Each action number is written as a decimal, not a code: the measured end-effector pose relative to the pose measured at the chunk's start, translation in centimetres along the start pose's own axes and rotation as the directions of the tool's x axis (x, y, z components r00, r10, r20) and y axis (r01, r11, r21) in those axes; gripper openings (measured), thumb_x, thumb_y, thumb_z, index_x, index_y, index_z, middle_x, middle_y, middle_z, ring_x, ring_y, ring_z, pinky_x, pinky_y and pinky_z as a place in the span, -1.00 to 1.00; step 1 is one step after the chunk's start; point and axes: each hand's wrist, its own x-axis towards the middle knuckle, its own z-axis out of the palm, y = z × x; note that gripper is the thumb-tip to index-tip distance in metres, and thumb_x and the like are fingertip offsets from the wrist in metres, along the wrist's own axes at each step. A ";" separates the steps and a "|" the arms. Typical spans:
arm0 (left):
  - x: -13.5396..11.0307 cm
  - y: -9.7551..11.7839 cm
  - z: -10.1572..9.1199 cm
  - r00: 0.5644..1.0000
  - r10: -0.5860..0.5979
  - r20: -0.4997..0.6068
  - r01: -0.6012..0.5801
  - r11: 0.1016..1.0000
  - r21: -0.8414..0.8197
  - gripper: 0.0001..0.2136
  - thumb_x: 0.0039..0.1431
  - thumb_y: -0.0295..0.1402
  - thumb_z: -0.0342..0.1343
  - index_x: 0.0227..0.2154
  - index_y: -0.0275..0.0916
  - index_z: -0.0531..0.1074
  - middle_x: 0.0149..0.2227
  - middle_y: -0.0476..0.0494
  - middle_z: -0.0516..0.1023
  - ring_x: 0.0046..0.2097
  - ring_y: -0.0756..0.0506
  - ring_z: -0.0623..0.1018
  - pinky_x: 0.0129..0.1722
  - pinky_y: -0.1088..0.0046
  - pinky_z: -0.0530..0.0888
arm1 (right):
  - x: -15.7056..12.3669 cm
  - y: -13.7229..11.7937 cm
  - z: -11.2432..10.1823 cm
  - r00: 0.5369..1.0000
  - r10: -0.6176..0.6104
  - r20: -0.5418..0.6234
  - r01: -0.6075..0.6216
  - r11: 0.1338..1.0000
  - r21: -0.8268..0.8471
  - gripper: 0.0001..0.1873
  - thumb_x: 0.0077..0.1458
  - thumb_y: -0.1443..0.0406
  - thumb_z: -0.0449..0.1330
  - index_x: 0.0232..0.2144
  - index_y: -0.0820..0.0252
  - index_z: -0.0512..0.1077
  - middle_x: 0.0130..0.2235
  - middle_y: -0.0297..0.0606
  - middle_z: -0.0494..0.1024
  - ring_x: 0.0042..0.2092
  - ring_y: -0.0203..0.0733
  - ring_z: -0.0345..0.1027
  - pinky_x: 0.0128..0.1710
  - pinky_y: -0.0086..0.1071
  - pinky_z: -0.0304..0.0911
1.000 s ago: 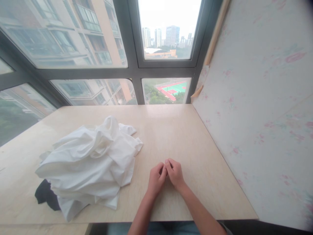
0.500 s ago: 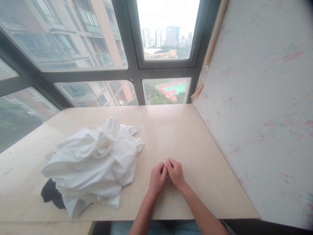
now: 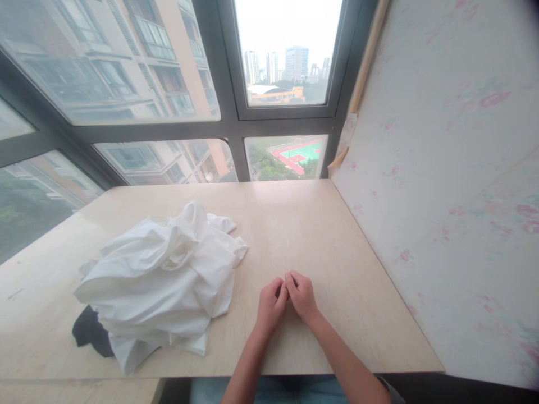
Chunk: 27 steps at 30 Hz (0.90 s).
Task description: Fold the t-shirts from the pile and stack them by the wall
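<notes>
My left hand (image 3: 272,301) and my right hand (image 3: 302,296) rest together on the pale tabletop near its front edge, loosely curled. Their thumbs and fingertips meet in the middle, and no object shows in either. To the left of my left hand lies a crumpled white cloth garment (image 3: 168,280), heaped with folds; its exact kind cannot be made out. From under its lower left side a piece of black fabric (image 3: 90,331) sticks out, most of it hidden. Neither hand touches the cloth.
The pale stone-like tabletop (image 3: 290,224) reaches back to dark-framed windows (image 3: 229,129). On the right a wall with floral wallpaper (image 3: 442,196) borders it, its covering peeling near the window. Below the front edge show my legs in blue trousers (image 3: 252,391).
The view has shifted very slightly. My hands and the white garment stay where they were.
</notes>
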 end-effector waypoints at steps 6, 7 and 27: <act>0.0 0.1 0.0 1.000 -0.003 -0.004 0.003 1.000 0.006 -0.63 0.31 -0.12 -0.11 -0.54 -0.23 0.23 -0.56 0.04 0.27 -0.47 0.02 0.25 -0.44 0.49 0.14 | 0.0 -0.1 0.0 1.000 -0.004 -0.004 0.004 1.000 0.005 -0.60 0.25 0.17 -0.03 -0.61 0.13 0.09 -0.61 -0.47 0.13 -0.52 -0.36 0.02 -0.50 -0.43 -0.08; -0.1 0.1 0.0 1.000 -0.005 -0.004 0.005 1.000 0.008 -0.63 0.32 -0.11 -0.11 -0.54 -0.23 0.24 -0.55 0.04 0.27 -0.46 0.02 0.25 -0.44 0.48 0.15 | 0.0 -0.1 0.0 1.000 -0.005 -0.004 0.005 1.000 0.007 -0.60 0.25 0.17 -0.02 -0.61 0.14 0.09 -0.60 -0.47 0.14 -0.52 -0.36 0.02 -0.50 -0.44 -0.07; -0.1 -0.2 0.1 1.000 -0.014 -0.002 0.014 1.000 0.009 -0.62 0.32 -0.11 -0.12 -0.54 -0.24 0.24 -0.55 0.04 0.27 -0.46 0.02 0.25 -0.44 0.48 0.13 | 0.0 0.0 0.0 1.000 -0.014 0.002 0.014 1.000 -0.007 -0.59 0.27 0.17 -0.03 -0.61 0.13 0.08 -0.60 -0.47 0.14 -0.52 -0.36 0.02 -0.49 -0.43 -0.08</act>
